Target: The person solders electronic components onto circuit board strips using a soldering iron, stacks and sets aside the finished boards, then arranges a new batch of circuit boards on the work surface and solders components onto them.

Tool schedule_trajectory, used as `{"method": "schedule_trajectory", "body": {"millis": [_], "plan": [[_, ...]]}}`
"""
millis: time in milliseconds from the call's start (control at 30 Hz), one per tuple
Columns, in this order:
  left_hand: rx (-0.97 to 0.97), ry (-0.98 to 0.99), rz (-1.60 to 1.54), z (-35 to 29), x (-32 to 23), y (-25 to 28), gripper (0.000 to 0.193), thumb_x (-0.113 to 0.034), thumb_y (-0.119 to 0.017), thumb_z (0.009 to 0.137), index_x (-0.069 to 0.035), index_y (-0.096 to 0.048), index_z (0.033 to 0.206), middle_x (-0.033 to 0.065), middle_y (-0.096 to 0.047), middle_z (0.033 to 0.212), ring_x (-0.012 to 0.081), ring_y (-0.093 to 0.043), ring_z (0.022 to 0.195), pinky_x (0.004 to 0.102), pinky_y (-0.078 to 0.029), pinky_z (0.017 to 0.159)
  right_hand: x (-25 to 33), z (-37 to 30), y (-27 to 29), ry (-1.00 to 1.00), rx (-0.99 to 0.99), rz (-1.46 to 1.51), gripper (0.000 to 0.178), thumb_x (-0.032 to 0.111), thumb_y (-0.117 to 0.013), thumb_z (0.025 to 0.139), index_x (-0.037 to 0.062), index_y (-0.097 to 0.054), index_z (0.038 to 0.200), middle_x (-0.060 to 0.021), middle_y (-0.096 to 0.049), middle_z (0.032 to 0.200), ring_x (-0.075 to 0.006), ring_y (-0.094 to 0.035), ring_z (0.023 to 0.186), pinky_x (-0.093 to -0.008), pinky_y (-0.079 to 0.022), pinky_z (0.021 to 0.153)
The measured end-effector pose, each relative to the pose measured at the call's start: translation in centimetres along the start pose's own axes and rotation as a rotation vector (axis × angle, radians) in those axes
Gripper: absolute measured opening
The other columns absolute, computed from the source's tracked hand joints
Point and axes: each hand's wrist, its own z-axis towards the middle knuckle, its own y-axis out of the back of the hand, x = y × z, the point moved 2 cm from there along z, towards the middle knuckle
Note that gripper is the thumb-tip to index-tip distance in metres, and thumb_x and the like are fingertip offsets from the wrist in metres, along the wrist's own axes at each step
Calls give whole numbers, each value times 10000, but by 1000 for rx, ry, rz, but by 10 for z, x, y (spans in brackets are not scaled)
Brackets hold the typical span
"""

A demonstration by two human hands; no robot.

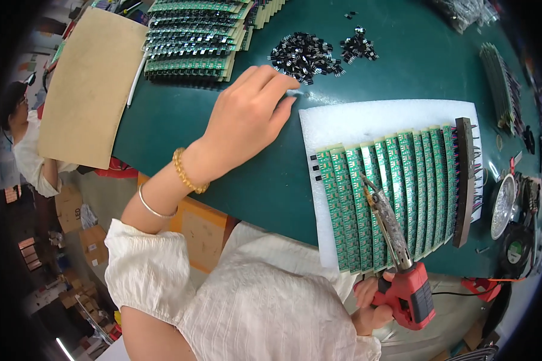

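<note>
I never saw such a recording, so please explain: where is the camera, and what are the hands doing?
No machine works here, only a person's two bare hands. The one picture comes from a wide fisheye camera worn on the head, looking down. On the green table, circuit board strips lie on white foam. The right hand holds a red-handled soldering gun over them. The left hand is beside a pile of black components; whether it holds anything is unclear.
</note>
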Motion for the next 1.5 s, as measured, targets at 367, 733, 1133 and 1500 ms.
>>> {"method": "schedule_trajectory", "body": {"millis": [367, 733, 1133, 1500], "plan": [[348, -330, 410, 45, -2, -14, 38, -5, -611, 713, -4, -573, 721, 90, -585, 770, 244, -594, 765, 342, -512, 609, 5, 9, -5, 80, -52, 7, 769, 585, -574, 863, -59, -384, 1236, -19, -406, 471, -144, -385, 367, -296, -373, 410], [425, -41, -98, 49, -12, -2, 88, -67, -641, 737, -8, -616, 798, 73, -576, 650, 216, -575, 604, 325, -444, 543, 7, 10, -4, 120, -38, 115, 773, 602, -575, 855, -49, -388, 1228, -19, -410, 460, -142, -386, 359, -289, -361, 394], [263, 185, -401, 3, -8, -5, 103, -51, -673, 762, -18, -635, 852, 18, -549, 748, 88, -443, 601, 229, -351, 527, 22, 15, -33, -109, -326, -171, 773, 658, -543, 843, -23, -408, 1184, -9, -405, 443, -139, -410, 355, -280, -340, 379], [240, 249, -430, -3, -33, 7, 108, -10, -674, 729, -20, -641, 831, 26, -585, 717, 104, -505, 596, 231, -382, 517, 11, -2, 18, -149, 177, 204, 627, 366, -614, 894, 52, -329, 1356, -128, -629, 796, -271, -591, 671, -444, -471, 682]]}}
